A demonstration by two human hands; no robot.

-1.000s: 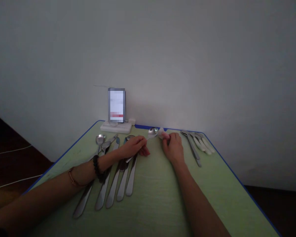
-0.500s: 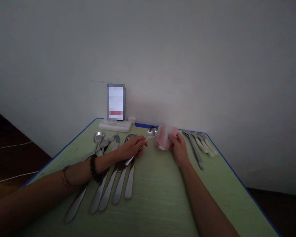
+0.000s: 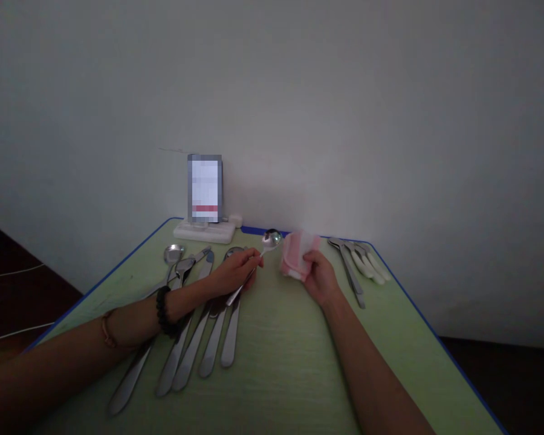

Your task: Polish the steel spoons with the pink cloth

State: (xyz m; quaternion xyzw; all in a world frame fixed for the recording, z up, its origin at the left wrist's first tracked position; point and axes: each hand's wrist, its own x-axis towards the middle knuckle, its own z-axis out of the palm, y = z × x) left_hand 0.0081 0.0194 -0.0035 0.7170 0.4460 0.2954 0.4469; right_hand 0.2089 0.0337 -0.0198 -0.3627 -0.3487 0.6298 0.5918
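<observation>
My left hand [image 3: 236, 270] is closed around the handle of a shiny metal spoon [image 3: 271, 240], its bowl pointing up and away from me. A folded pink-and-white cloth [image 3: 295, 256] is pinched in my right hand [image 3: 321, 278], close to the right of the spoon's bowl but apart from it. Under and beside my left forearm lie several metal utensils, among them a ladle [image 3: 174, 254], a spoon [image 3: 185, 264] and table knives [image 3: 193, 350]. Their upper parts are partly hidden by my left arm and hand.
On the right of the green table [image 3: 290, 374] lie more utensils: a long metal one [image 3: 351, 275] and several with white handles [image 3: 367, 266]. At the back left a phone [image 3: 205, 188] stands on a white base [image 3: 204, 232]. A wall [image 3: 344, 121] rises behind the table.
The whole view has shifted slightly, so everything sits a little further left. The cloth in my right hand has turned slightly; both hands keep hold of the same things.
</observation>
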